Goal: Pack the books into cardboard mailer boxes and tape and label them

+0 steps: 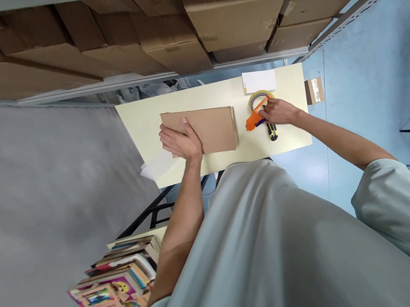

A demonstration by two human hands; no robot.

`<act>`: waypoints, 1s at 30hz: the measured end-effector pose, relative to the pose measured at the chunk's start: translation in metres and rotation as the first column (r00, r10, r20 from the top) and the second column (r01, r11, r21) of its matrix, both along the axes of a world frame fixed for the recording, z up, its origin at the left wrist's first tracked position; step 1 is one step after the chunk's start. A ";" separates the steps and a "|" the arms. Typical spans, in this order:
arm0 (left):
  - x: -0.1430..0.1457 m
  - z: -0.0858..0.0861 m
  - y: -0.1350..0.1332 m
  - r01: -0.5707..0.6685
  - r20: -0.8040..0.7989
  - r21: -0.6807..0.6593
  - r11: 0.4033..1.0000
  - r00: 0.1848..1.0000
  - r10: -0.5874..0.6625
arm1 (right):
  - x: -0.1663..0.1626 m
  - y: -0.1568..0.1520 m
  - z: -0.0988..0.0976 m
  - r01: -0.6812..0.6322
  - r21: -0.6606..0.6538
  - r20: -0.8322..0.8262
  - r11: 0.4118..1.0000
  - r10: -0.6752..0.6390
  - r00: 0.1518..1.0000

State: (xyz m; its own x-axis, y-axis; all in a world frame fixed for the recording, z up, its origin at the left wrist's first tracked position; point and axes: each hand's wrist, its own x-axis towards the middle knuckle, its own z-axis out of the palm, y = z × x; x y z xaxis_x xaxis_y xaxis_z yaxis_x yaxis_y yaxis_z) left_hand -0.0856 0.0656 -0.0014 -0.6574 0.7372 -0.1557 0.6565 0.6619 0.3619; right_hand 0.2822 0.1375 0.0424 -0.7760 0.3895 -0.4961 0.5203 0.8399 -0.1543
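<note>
A closed brown cardboard box (216, 127) lies on the cream table in front of me. My left hand (182, 140) rests flat on its left part, thumb apart and fingertips reaching the left edge. To the right of the box, my right hand (276, 111) is closed around an orange tape dispenser (254, 121), which is tilted over the table. Just behind the dispenser is a roll of tape (256, 95), partly covered by it. A black and yellow utility knife (272, 132) lies just below my right hand, its upper end hidden.
A white pad or stack of paper (259, 80) sits at the back of the table (293, 140); a white sheet (159, 165) is at the left. Cardboard boxes (238, 15) fill the shelf above. Books (120, 279) are stacked at lower left. A small box (313, 91) stands right of the table.
</note>
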 end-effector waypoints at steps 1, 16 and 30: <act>0.000 0.000 0.000 0.006 0.002 -0.001 1.000 1.000 -0.006 | -0.001 0.002 0.001 -0.010 -0.006 0.000 1.000 0.010 1.000; 0.005 0.001 -0.003 0.050 0.007 -0.006 0.999 0.999 -0.050 | 0.013 0.031 0.006 -0.098 -0.034 -0.025 0.995 0.097 0.995; 0.012 0.009 -0.009 0.310 0.161 0.030 0.950 0.937 -0.311 | -0.010 0.075 -0.007 -0.034 -0.011 -0.048 0.999 0.033 0.998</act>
